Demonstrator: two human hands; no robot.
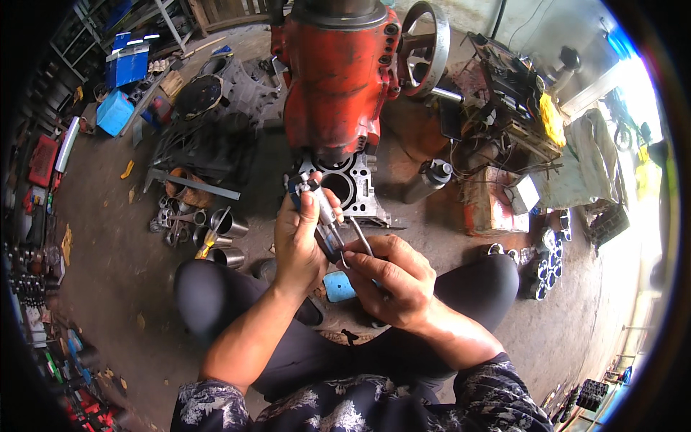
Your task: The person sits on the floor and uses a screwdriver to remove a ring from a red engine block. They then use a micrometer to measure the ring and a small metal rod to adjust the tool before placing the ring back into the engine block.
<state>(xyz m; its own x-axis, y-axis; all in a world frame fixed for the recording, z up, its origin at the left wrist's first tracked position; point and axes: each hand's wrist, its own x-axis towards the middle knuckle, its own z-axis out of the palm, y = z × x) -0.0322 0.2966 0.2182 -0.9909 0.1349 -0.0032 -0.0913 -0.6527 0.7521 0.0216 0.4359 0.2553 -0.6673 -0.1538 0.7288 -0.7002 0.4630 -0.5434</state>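
My left hand point(296, 241) is closed around a slim silver-and-dark metal tool point(325, 210) with a cylindrical barrel, possibly a measuring tool; its exact kind is hard to make out. The fingers of my right hand point(398, 279) pinch a thin curved metal piece point(361, 234) against the tool's lower end. I cannot tell whether that piece is part of it. Just beyond my hands, an engine block point(366, 189) with round bores lies under a red machine head point(332, 79). My left hand partly covers the block.
A handwheel point(426, 50) juts from the machine's right. Metal cylinder sleeves point(229, 225) and connecting rods point(176, 219) stand by my left knee. Right of the block are a grey bottle point(430, 180) and a red-and-white box point(493, 201). Several pistons point(548, 263) lie farther right.
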